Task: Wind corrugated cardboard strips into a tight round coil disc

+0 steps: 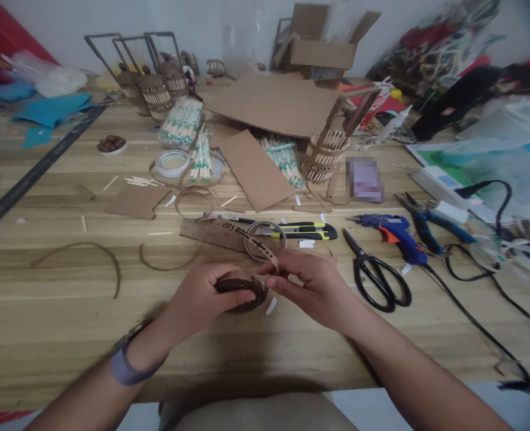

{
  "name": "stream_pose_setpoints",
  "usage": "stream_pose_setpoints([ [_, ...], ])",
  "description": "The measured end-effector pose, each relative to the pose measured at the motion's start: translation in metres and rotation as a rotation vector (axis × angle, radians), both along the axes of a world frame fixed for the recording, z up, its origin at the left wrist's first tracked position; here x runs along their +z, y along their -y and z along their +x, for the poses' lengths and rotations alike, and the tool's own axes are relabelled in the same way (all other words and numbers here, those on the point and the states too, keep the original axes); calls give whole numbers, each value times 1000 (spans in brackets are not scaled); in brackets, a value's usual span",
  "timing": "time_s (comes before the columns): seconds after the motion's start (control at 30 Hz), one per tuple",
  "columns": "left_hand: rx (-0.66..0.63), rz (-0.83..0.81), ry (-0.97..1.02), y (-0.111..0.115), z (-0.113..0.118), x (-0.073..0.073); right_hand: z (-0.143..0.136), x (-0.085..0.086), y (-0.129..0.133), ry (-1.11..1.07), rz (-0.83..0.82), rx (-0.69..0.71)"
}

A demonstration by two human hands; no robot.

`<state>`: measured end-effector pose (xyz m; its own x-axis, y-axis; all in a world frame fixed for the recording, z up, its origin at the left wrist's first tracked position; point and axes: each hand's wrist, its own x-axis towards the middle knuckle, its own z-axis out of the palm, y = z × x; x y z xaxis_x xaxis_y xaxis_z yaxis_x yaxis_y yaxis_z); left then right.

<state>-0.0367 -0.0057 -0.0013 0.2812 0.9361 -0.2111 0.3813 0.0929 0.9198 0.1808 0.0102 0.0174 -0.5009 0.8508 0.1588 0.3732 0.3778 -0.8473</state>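
Note:
My left hand [202,296] is wrapped round a dark brown, rough-textured round piece [242,294], with the thumb pressed on its upper side. Close beside it, the thumb and fingers of my right hand [307,287] are pinched together at the end of a narrow brown cardboard strip [251,240] with black markings. The strip curves up and away from these fingers, across a tape ring [265,241]. Just beyond the hands lie a flat piece of cardboard [202,234] and a yellow-and-black utility knife [310,231]. Where the strip meets the round piece is hidden by the fingers.
Black scissors [377,272], a blue glue gun [390,230] and pliers [435,226] lie to the right, with cords trailing. A slatted bucket [325,157], packed sticks [182,123], cardboard sheets [256,170] and white tape [172,163] stand farther back. Curled strips [112,263] lie left.

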Motion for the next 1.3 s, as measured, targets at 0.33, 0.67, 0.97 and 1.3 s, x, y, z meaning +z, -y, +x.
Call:
stream_pose_setpoints([
  [0.33, -163, -63, 48, 1, 4, -4, 0, -4, 3, 7, -30, 65],
  [0.67, -232, -45, 41, 2, 5, -5, -3, -6, 4, 13, -54, 109],
  [0.97, -251, -1, -63, 4, 10, -1, -8, -10, 8, 116, 29, 156],
  [1.3, -240, 5, -134, 0, 11, -3, -14, -10, 10, 63, -242, -78],
])
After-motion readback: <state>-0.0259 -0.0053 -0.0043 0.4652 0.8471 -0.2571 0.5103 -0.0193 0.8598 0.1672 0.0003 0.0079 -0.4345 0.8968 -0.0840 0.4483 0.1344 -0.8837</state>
